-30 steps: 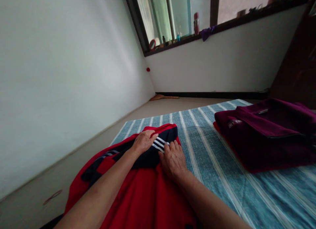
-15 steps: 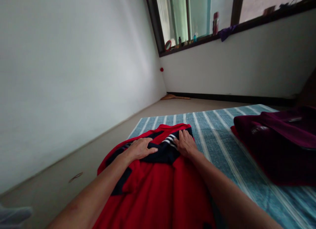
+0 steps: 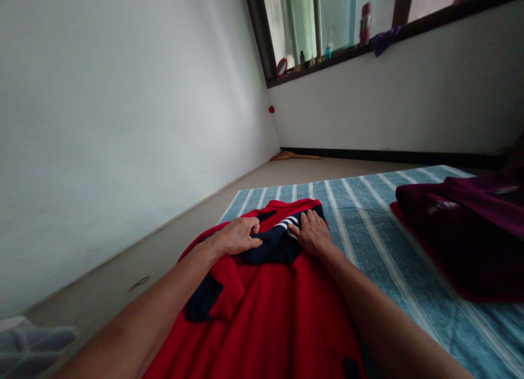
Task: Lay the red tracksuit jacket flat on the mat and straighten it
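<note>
A red garment (image 3: 270,308) with a navy sleeve marked by white stripes (image 3: 286,223) lies on a blue striped mat (image 3: 368,226) in front of me. My left hand (image 3: 235,237) grips a fold of the navy and red cloth, fingers curled round it. My right hand (image 3: 313,234) lies flat on the navy sleeve beside the stripes, fingers stretched out and pressing down. Both forearms reach over the red cloth.
A folded maroon garment (image 3: 462,232) lies on the mat at the right. A white wall runs along the left, with bare floor (image 3: 164,242) beside the mat. Bottles stand on the window sill (image 3: 327,54). A broom (image 3: 295,156) lies by the far wall.
My left hand went from lying flat to gripping a fold of the garment. A red flap has bunched up near my left forearm. The view has shifted slightly to the left.
</note>
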Demonstrator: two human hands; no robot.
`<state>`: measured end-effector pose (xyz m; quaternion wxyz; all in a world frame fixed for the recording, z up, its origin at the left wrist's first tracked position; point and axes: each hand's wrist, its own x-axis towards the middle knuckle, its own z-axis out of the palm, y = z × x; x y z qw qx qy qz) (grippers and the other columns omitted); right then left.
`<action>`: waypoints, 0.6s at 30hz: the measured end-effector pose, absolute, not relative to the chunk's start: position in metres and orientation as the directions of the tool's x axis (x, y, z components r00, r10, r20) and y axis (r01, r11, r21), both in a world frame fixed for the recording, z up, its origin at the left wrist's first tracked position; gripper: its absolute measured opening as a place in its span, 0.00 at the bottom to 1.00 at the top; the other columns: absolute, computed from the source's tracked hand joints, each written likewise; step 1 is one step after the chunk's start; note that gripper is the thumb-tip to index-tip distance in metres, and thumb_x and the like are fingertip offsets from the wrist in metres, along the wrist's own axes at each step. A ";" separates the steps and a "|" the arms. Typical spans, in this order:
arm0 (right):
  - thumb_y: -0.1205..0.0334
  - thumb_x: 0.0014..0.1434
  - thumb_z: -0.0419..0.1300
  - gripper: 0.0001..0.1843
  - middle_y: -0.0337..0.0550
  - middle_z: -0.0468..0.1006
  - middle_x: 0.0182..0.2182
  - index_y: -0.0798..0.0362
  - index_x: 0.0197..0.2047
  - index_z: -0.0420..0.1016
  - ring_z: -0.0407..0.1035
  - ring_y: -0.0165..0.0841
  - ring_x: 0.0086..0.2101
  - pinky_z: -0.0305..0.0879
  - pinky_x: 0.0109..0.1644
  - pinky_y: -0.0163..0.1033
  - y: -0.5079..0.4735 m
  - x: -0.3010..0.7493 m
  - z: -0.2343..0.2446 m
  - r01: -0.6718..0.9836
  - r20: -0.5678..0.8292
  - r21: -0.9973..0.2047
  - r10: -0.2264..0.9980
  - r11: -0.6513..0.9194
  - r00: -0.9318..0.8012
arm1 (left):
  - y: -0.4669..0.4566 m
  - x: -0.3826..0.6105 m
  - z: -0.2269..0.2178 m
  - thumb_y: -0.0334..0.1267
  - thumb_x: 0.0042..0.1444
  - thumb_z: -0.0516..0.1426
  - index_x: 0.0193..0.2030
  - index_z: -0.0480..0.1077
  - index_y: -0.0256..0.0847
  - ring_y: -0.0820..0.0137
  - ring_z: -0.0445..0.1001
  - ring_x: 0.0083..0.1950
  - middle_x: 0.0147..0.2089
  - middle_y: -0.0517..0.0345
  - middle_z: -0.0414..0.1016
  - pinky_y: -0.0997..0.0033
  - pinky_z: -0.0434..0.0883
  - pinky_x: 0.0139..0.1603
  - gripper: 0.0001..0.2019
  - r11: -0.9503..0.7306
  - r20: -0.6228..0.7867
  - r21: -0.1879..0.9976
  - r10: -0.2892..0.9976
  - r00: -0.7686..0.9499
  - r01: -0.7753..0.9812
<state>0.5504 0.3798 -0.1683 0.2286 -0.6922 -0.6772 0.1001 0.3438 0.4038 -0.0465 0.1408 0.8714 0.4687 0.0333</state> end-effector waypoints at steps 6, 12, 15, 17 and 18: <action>0.39 0.66 0.37 0.40 0.65 0.53 0.64 0.66 0.64 0.57 0.46 0.50 0.63 0.44 0.63 0.49 0.380 0.551 -0.169 0.892 0.171 -0.452 0.983 0.021 0.064 | 0.412 0.335 -0.054 0.65 0.48 0.51 0.32 0.73 0.38 0.64 0.71 0.35 0.31 0.56 0.75 0.69 0.67 0.34 0.28 -0.195 -0.227 0.584 0.893 0.389 0.788; 0.38 0.65 0.38 0.42 0.65 0.52 0.64 0.67 0.65 0.54 0.45 0.51 0.63 0.42 0.64 0.48 0.382 0.552 -0.171 0.897 0.167 -0.442 0.984 0.018 0.062 | 0.413 0.314 -0.056 0.66 0.44 0.52 0.26 0.73 0.39 0.65 0.69 0.29 0.25 0.58 0.73 0.71 0.64 0.29 0.28 -0.118 -0.324 0.415 0.907 0.268 0.902; 0.39 0.65 0.38 0.41 0.66 0.52 0.64 0.67 0.65 0.55 0.45 0.52 0.63 0.42 0.64 0.48 0.381 0.552 -0.170 0.898 0.160 -0.440 0.985 0.012 0.065 | 0.416 0.305 -0.053 0.60 0.47 0.50 0.20 0.69 0.40 0.67 0.68 0.29 0.22 0.59 0.70 0.72 0.62 0.29 0.23 -0.250 -0.271 0.190 0.916 0.296 0.949; 0.39 0.65 0.39 0.41 0.66 0.52 0.64 0.67 0.65 0.55 0.45 0.52 0.64 0.42 0.64 0.48 0.380 0.552 -0.169 0.899 0.155 -0.438 0.986 0.009 0.066 | 0.412 0.299 -0.048 0.55 0.47 0.51 0.20 0.69 0.40 0.65 0.69 0.29 0.23 0.57 0.70 0.70 0.63 0.31 0.20 -0.268 -0.254 0.107 0.924 0.287 0.958; 0.39 0.65 0.39 0.41 0.65 0.52 0.64 0.67 0.65 0.55 0.45 0.52 0.64 0.42 0.64 0.48 0.379 0.552 -0.169 0.899 0.153 -0.438 0.986 0.008 0.066 | 0.406 0.296 -0.045 0.54 0.48 0.50 0.22 0.70 0.40 0.64 0.70 0.30 0.24 0.55 0.71 0.68 0.63 0.32 0.19 -0.252 -0.240 0.086 0.934 0.266 0.964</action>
